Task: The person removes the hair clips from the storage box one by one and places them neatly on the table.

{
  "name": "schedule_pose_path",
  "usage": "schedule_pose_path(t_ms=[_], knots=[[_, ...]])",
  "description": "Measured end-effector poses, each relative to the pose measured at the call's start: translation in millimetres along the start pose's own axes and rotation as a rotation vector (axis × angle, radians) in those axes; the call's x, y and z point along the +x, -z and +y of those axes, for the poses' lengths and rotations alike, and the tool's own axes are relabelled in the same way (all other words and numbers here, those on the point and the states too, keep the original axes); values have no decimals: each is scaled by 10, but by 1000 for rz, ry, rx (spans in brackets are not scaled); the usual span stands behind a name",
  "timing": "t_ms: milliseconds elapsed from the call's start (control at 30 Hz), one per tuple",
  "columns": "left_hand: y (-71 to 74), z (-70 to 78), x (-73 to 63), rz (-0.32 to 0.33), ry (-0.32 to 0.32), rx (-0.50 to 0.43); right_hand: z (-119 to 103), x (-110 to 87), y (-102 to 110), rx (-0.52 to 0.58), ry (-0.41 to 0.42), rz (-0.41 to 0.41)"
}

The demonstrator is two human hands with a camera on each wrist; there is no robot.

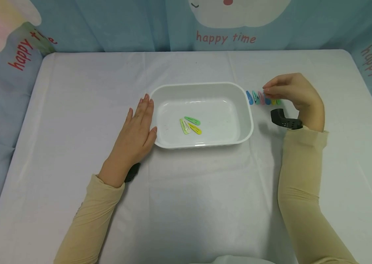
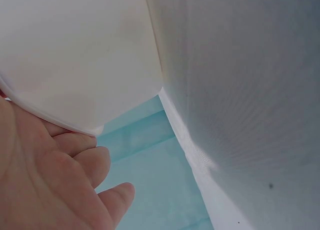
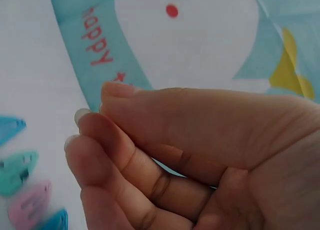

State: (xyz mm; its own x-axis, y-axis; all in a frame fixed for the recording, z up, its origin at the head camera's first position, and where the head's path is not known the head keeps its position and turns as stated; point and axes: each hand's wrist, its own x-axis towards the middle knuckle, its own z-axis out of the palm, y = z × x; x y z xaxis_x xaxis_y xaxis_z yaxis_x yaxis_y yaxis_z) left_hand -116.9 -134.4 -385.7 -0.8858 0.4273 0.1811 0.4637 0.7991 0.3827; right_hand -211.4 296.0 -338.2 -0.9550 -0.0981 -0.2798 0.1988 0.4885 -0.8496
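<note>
A white rectangular tray [image 1: 205, 143] holds several snap hair clips: a green clip [image 1: 192, 120], a yellow clip [image 1: 194, 128] and paler ones beside them. My left hand [image 1: 136, 128] rests along the tray's left rim, fingers straight; in the left wrist view its fingers lie under the rim edge. To the tray's right, a row of colourful hair clips includes a blue clip [image 1: 250, 98], a teal clip [image 3: 18, 172] and a pink clip [image 3: 30, 205]. Over that row hovers my right hand [image 1: 294, 90], fingers curled and thumb against the fingertips, with nothing showing between them.
A white cloth [image 1: 186, 198] covers the table. Blue curtain fabric [image 1: 123, 25] printed with "happy time" surrounds its back and sides. A black wrist mount [image 1: 286, 120] is worn at the right cuff, near the clip row.
</note>
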Motion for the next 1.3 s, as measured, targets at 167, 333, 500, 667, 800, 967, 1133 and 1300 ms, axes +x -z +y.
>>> schedule_pose_path(t_ms=[167,333,500,667,800,967,1133,1300], knots=[[-2,0,0,2,-2,-1,-133,-29,-78,-73,51,-23],[0,3,1,1,0,-2,-262,-54,-166,-90,84,-55],[1,2,-1,0,1,-3,-370,-74,-265,-115,117,-74],[2,-3,-4,2,-3,-6,-473,-103,-377,-119,150,-122],[2,-1,-2,4,-4,-6,-553,-138,-478,-112,181,-172],[3,0,-2,3,-5,-4,-658,-195,-599,-114,229,-228],[0,-2,-4,9,-10,5,-717,-211,-728,-115,269,-291],[0,-1,-1,9,-12,1,-734,-181,-854,-117,300,-358]])
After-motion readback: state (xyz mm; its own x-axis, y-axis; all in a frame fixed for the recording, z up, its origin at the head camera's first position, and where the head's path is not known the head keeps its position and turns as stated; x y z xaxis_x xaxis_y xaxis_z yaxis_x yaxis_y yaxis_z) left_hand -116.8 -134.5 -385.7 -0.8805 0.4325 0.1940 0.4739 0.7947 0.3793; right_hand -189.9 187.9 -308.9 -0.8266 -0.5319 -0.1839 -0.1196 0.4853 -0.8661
